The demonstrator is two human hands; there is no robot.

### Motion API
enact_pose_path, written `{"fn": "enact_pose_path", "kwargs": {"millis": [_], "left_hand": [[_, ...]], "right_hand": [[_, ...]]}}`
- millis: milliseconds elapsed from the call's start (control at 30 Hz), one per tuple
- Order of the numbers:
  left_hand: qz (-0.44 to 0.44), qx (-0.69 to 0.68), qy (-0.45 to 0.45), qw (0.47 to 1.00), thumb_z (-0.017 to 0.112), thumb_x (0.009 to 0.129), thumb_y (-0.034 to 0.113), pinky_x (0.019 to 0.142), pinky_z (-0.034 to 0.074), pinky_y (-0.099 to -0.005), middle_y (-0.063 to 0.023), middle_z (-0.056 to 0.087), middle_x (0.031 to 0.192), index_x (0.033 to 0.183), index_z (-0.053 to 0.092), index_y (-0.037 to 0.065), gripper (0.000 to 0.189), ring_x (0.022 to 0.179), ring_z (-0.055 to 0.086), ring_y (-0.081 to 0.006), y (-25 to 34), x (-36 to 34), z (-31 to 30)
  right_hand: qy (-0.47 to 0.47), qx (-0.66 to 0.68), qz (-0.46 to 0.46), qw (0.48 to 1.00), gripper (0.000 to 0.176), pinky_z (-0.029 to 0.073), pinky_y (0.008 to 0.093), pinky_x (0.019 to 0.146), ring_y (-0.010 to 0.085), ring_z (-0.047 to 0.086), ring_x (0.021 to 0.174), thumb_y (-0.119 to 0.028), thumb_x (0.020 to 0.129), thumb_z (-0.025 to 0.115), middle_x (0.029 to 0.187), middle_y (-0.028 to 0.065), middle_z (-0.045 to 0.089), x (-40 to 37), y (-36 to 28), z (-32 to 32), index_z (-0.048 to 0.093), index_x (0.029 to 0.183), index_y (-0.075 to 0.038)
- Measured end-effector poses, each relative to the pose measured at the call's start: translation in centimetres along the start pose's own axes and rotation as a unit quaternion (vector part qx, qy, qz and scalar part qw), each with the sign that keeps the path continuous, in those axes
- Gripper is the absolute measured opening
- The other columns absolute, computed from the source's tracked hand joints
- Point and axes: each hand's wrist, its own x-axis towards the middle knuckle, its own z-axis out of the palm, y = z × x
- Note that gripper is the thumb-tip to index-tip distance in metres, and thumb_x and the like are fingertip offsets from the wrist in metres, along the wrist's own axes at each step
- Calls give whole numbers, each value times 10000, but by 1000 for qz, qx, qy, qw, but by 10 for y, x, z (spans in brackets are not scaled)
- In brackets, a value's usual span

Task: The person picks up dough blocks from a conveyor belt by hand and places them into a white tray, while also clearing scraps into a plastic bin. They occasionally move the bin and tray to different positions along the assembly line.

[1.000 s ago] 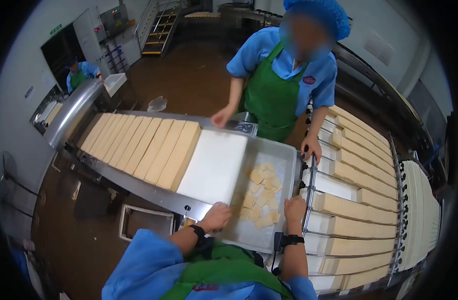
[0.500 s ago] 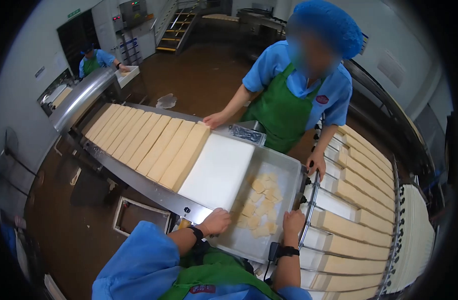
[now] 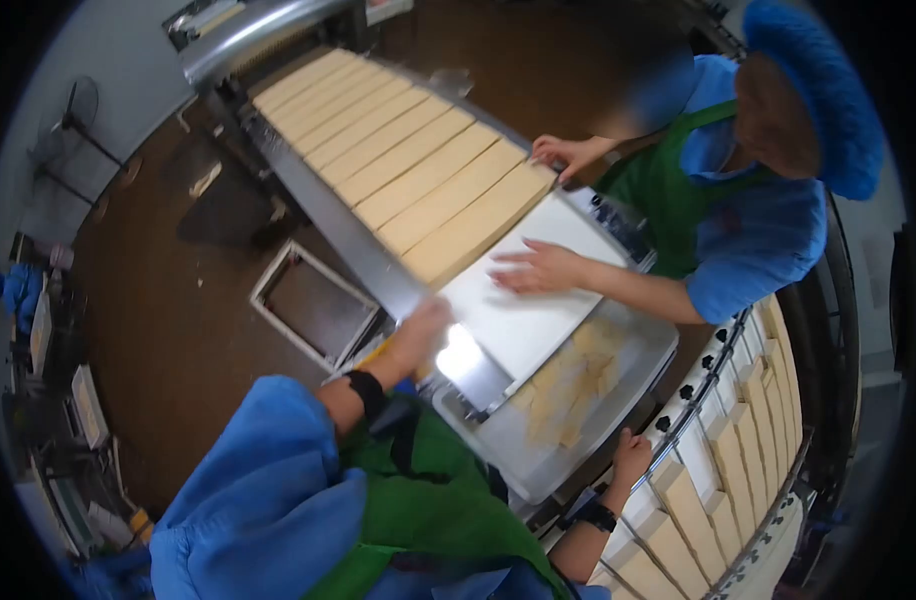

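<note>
My left hand [image 3: 418, 330], smeared by motion, is at the near side of the conveyor, beside the front end of the closest pale yellow slab [image 3: 478, 228] and the white board [image 3: 538, 300]. Its fingers cannot be made out. My right hand [image 3: 633, 456] has its fingers curled in beside the rail [image 3: 683, 425] of the right-hand conveyor, with nothing visible in them. Between my hands sits a grey plastic tray [image 3: 523, 475] holding thin pale yellow pieces [image 3: 573, 385]. The board overlaps the tray's far part in this view.
Across the conveyor, a co-worker's one hand [image 3: 568, 155] is at the slabs' far end; the other hand [image 3: 543, 270] is spread over the board. More slabs [image 3: 683, 500] lie on the right-hand conveyor. A white frame [image 3: 313, 305] stands on the floor at left; a fan [image 3: 78, 105] is behind.
My view has turned and shifted. My left hand has moved from the tray's edge to the slab's end, my right from the tray's rim to the rail. The co-worker's hand has come over the board.
</note>
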Motion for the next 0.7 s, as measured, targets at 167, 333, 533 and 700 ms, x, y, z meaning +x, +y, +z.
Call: {"fn": "enact_pose_path", "kwargs": {"millis": [167,333,533,700], "left_hand": [[-138,-24,114,983,573,726,-55,761,469,-359,-141,566,896,831,618,10,132,861,565,-328,-16,32,-47],[-203,42,162,965,600,783,68,831,449,-376,-180,516,1043,1030,557,-14,263,982,527,-344,-68,58,-57],[-284,182,-18,941,695,745,337,906,427,-407,-230,362,1254,1290,357,1,724,1109,420,-398,-75,101,-60],[-283,288,-142,904,707,703,451,735,528,-375,-205,374,1264,1356,289,13,891,959,537,-354,-77,113,-52]], "right_hand": [[-28,121,32,992,303,431,338,596,233,512,613,-195,793,668,711,132,568,-2,-40,-7,490,637,-5],[-134,267,-171,939,135,447,296,708,218,565,754,-54,772,654,821,107,601,-14,-156,-1,528,749,-12],[-224,285,-290,886,134,456,345,751,294,564,811,-82,763,656,882,122,598,15,-317,14,579,846,-12],[-123,188,-393,892,368,392,410,893,353,473,1038,-189,766,654,1085,180,534,65,-390,89,546,1065,-5]]}}
